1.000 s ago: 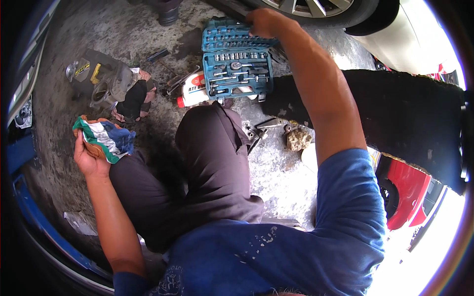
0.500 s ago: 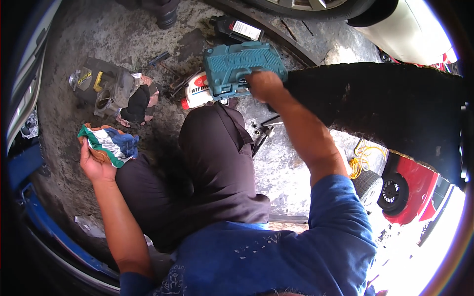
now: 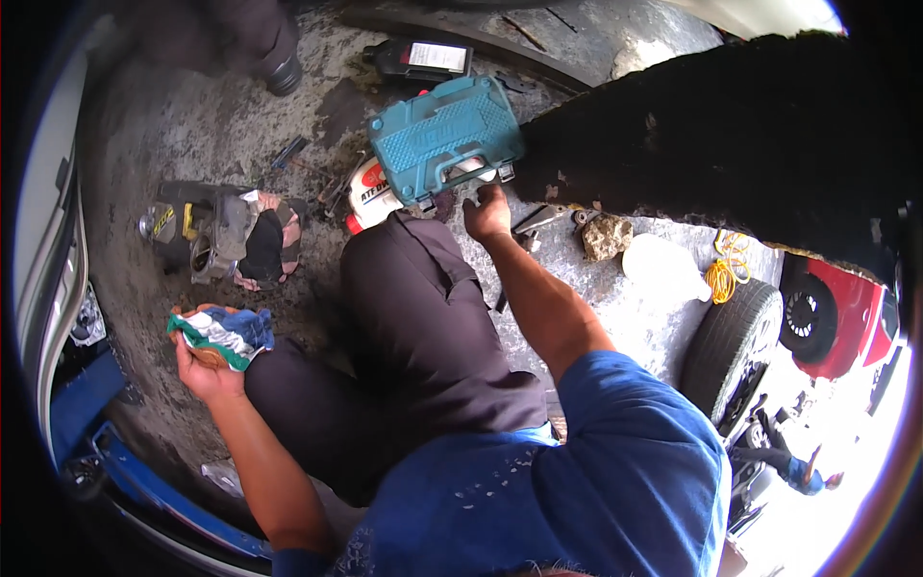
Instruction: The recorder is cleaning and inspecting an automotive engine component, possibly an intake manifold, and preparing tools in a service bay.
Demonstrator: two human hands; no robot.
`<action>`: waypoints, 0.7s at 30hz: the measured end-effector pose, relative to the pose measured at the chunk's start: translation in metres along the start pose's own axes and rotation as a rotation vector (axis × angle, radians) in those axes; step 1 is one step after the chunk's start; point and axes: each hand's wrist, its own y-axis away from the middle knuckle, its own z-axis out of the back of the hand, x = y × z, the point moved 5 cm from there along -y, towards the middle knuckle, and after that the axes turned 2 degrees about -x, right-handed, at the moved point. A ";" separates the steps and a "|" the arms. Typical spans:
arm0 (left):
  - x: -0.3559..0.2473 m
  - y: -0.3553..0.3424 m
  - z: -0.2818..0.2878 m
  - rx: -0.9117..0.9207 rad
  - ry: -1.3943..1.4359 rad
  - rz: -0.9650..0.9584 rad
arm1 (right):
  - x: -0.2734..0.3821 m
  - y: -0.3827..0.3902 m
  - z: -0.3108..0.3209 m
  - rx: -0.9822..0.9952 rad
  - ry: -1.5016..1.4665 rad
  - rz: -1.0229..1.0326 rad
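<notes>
In my left hand (image 3: 207,375) is a crumpled cloth (image 3: 223,337) with green, white, blue and orange parts, held over my left thigh. My right hand (image 3: 488,213) is at the front edge of a closed teal tool case (image 3: 447,130), by its right latch. The thumb stands away from the fingers, and nothing shows in the palm; the fingertips are partly hidden. Under the case's left side lies a white bottle (image 3: 372,192) with a red cap. A metal part with a dark housing (image 3: 207,231) sits on the floor to the left, beside a dark and pink rag (image 3: 267,240).
A black bottle (image 3: 423,60) lies behind the case. To the right are a large black panel (image 3: 692,154), a stone (image 3: 608,237), a yellow cord (image 3: 723,274) and a tyre (image 3: 735,346). Another person's leg (image 3: 260,38) is at the far left. Blue metal beams (image 3: 159,490) run along the left.
My right hand has moved from the case's handle area to just below its front right corner. The view has shifted, and the other person's leg shows more. My left hand keeps the cloth.
</notes>
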 end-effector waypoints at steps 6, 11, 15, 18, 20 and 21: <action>-0.006 0.005 0.001 -0.027 -0.025 -0.039 | -0.036 -0.042 -0.021 -0.157 -1.701 -0.649; 0.007 -0.006 -0.019 0.031 -0.025 0.017 | -0.046 -0.046 0.010 -0.519 -1.425 -0.449; 0.005 -0.004 -0.019 0.091 -0.049 0.020 | -0.031 -0.035 0.017 -0.611 -1.433 -0.387; 0.002 -0.002 -0.013 0.059 -0.080 0.013 | -0.015 -0.023 0.024 -0.579 -1.561 -0.436; 0.003 -0.002 -0.010 0.004 -0.074 0.019 | -0.015 -0.024 0.028 -0.531 -1.551 -0.428; 0.004 -0.004 -0.011 0.010 -0.070 0.022 | -0.018 -0.029 0.030 -0.510 -1.548 -0.405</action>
